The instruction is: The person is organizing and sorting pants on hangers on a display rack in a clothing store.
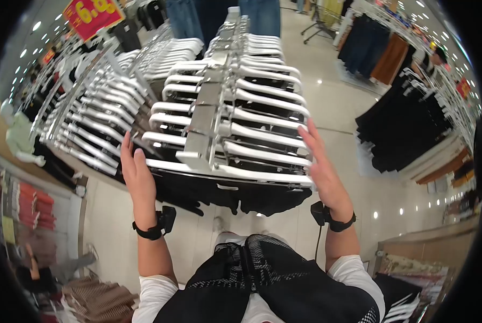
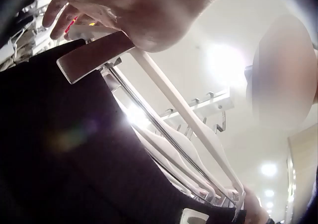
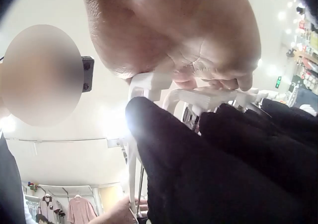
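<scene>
White hangers (image 1: 268, 142) hang in a row along a metal display rail (image 1: 200, 126) in front of me, with black garments (image 1: 273, 198) hanging below them. My left hand (image 1: 137, 175) is at the left ends of the nearest hangers, its fingers extended forward. Along the right ends lies my right hand (image 1: 327, 172), its fingers straight and reaching along the row. The left wrist view shows my palm (image 2: 144, 15) right at the end of a white hanger (image 2: 184, 109). In the right wrist view, the hand (image 3: 179, 30) is over the hanger ends, close above a black garment (image 3: 179, 154).
A second row of white hangers (image 1: 98, 116) stands close on the left. Black clothes (image 1: 405, 124) hang on a rack across the aisle at right. A mannequin (image 1: 23, 134) is at far left, and a person (image 1: 41, 274) is at lower left. A red price sign (image 1: 93, 17) rises at the back left.
</scene>
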Demonstrator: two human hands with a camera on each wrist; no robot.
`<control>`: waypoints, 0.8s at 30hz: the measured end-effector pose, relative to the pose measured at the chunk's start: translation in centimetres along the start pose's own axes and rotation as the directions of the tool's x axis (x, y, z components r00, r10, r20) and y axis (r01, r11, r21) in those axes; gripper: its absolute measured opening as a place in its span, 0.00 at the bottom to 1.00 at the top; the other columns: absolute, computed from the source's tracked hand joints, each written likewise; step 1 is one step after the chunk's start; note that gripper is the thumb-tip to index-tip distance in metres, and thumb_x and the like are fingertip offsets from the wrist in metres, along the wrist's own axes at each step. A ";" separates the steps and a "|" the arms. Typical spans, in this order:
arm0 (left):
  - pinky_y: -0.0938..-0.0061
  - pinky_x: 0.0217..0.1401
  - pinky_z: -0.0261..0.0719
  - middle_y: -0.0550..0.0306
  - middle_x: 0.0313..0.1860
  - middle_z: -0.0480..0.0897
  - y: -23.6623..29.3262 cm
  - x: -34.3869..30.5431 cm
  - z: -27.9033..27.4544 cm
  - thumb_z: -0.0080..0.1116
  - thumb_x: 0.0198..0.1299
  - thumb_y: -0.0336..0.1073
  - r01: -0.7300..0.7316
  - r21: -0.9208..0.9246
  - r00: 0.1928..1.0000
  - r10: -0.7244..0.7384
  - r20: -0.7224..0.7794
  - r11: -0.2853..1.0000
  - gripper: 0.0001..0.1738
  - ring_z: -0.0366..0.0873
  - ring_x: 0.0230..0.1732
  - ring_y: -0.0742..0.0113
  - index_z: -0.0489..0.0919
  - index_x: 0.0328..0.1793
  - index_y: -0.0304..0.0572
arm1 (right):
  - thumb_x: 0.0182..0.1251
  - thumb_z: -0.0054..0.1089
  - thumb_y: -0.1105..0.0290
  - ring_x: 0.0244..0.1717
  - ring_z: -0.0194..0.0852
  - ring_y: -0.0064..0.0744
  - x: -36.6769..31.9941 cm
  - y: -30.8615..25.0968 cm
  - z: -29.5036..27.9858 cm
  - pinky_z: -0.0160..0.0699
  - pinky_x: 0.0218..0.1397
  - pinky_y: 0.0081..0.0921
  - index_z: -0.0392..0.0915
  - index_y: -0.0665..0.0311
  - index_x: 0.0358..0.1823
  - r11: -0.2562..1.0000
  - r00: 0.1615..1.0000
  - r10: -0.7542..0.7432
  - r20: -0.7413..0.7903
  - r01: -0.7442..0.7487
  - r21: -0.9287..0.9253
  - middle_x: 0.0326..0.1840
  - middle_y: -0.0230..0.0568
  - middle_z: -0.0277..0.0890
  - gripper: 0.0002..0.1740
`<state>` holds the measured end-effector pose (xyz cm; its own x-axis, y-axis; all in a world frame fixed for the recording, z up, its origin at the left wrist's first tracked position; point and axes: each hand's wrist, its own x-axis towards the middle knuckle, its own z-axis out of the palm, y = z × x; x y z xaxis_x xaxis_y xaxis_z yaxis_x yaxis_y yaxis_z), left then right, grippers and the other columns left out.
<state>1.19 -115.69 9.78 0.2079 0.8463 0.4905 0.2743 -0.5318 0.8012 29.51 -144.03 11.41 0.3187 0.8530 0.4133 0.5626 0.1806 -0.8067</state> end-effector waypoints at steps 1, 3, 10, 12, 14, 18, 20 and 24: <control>0.61 0.79 0.63 0.38 0.76 0.73 0.4 -0.7 -0.2 0.42 0.77 0.35 -0.007 0.037 0.999 0.009 -0.052 0.999 0.28 0.69 0.77 0.48 0.67 0.80 0.31 | 0.79 0.34 0.29 0.90 0.33 0.60 -0.1 0.7 0.4 0.35 0.88 0.50 0.59 0.63 0.84 0.998 0.996 -0.067 -0.053 0.066 -0.013 0.90 0.59 0.39 0.49; 0.62 0.81 0.61 0.41 0.75 0.73 0.4 -2.2 -0.8 0.41 0.79 0.39 -0.065 0.085 0.996 0.070 -0.060 0.994 0.27 0.68 0.78 0.49 0.70 0.78 0.31 | 0.74 0.28 0.23 0.89 0.34 0.63 -0.2 1.1 0.6 0.36 0.87 0.53 0.62 0.63 0.82 0.989 0.992 -0.121 -0.048 0.116 -0.095 0.89 0.60 0.41 0.55; 0.64 0.72 0.70 0.42 0.65 0.80 4.4 -4.7 -1.4 0.45 0.78 0.37 -0.156 0.124 0.988 0.152 0.037 0.980 0.19 0.77 0.68 0.49 0.81 0.65 0.35 | 0.70 0.21 0.18 0.88 0.41 0.63 0.1 0.1 0.5 0.40 0.86 0.56 0.83 0.56 0.66 0.968 0.972 -0.231 0.034 0.233 -0.095 0.84 0.54 0.61 0.57; 0.65 0.67 0.74 0.44 0.63 0.81 4.3 -5.0 -1.7 0.46 0.78 0.37 -0.135 0.125 0.990 0.130 0.046 0.983 0.18 0.79 0.64 0.51 0.82 0.62 0.38 | 0.70 0.21 0.18 0.88 0.42 0.62 -0.2 0.1 0.6 0.41 0.86 0.55 0.84 0.56 0.65 0.969 0.972 -0.230 0.040 0.233 -0.084 0.83 0.54 0.62 0.56; 0.65 0.63 0.76 0.44 0.63 0.81 4.2 -5.1 -2.0 0.47 0.78 0.37 -0.117 0.116 0.992 0.110 0.059 0.986 0.17 0.80 0.63 0.51 0.82 0.61 0.38 | 0.71 0.21 0.19 0.88 0.43 0.62 -0.6 -0.1 0.9 0.42 0.86 0.55 0.85 0.57 0.64 0.968 0.972 -0.236 0.016 0.236 -0.089 0.83 0.54 0.62 0.56; 0.65 0.58 0.78 0.45 0.62 0.81 3.8 -4.8 -2.5 0.48 0.78 0.39 -0.092 0.088 0.991 0.083 0.105 0.992 0.16 0.81 0.60 0.51 0.82 0.59 0.38 | 0.73 0.21 0.21 0.87 0.45 0.61 -1.4 -0.4 1.6 0.43 0.86 0.53 0.86 0.56 0.63 0.964 0.970 -0.237 -0.048 0.229 -0.132 0.83 0.55 0.62 0.54; 0.65 0.58 0.78 0.43 0.63 0.80 3.5 -4.6 -2.6 0.49 0.78 0.39 -0.123 0.068 0.987 0.116 0.108 0.990 0.16 0.81 0.61 0.50 0.82 0.60 0.39 | 0.81 0.25 0.31 0.87 0.45 0.61 -1.6 -0.7 2.1 0.44 0.86 0.52 0.86 0.59 0.62 0.959 0.964 -0.254 -0.080 0.240 -0.153 0.83 0.56 0.62 0.46; 0.63 0.61 0.78 0.41 0.69 0.78 3.2 -3.7 -3.0 0.50 0.77 0.40 -0.196 0.049 0.974 0.188 0.126 0.979 0.17 0.79 0.64 0.47 0.82 0.60 0.40 | 0.85 0.38 0.49 0.87 0.47 0.60 -2.0 -1.1 2.6 0.47 0.85 0.49 0.83 0.64 0.65 0.961 0.968 -0.206 -0.140 0.174 -0.213 0.83 0.55 0.62 0.31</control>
<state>-1.53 -120.42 11.51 0.3721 0.7201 0.5857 0.2742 -0.6881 0.6718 26.24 -144.66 10.36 0.2991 0.7203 0.6258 0.7590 0.2179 -0.6135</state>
